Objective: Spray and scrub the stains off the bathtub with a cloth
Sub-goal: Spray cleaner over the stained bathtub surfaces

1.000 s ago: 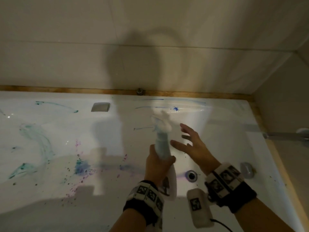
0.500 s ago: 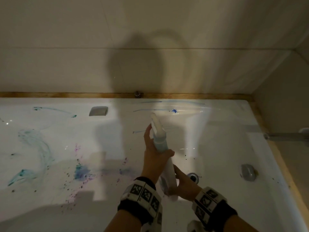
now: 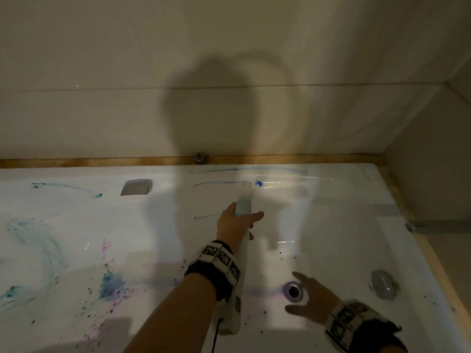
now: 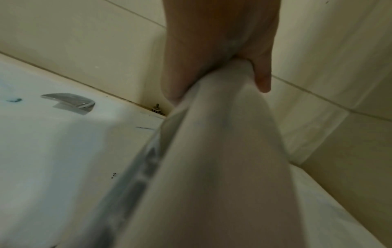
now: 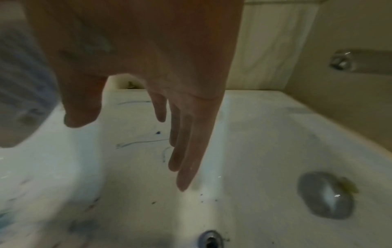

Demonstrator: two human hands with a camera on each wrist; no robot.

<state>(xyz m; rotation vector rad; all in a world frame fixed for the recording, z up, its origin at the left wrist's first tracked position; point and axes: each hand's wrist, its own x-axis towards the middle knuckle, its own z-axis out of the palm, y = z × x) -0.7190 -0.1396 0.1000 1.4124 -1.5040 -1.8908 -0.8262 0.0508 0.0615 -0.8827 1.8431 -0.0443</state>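
Note:
My left hand [image 3: 235,221] grips the neck of a white spray bottle [image 3: 243,200] and holds it out over the white bathtub [image 3: 331,205], nozzle toward the far wall. In the left wrist view the bottle [image 4: 212,167] fills the middle, with my fingers [image 4: 263,78] wrapped round its top. My right hand [image 3: 305,296] hovers over the drain [image 3: 293,293], holding nothing, its fingers [image 5: 186,159] straight. Stains mark the tub: a blue spot [image 3: 258,183], teal streaks [image 3: 63,187], a blue-purple blot [image 3: 109,286]. No cloth shows in any view.
A chrome plate [image 3: 136,187] sits on the tub's far side and a grey oval fitting [image 3: 382,284] lies right of the drain. A metal bar [image 3: 438,222] juts in at the right. A wooden trim [image 3: 102,161] and tiled walls close the back and right.
My right hand has let go of the bottle's base and dropped back to the right, over the drain. My left hand has pushed the bottle farther out toward the far wall.

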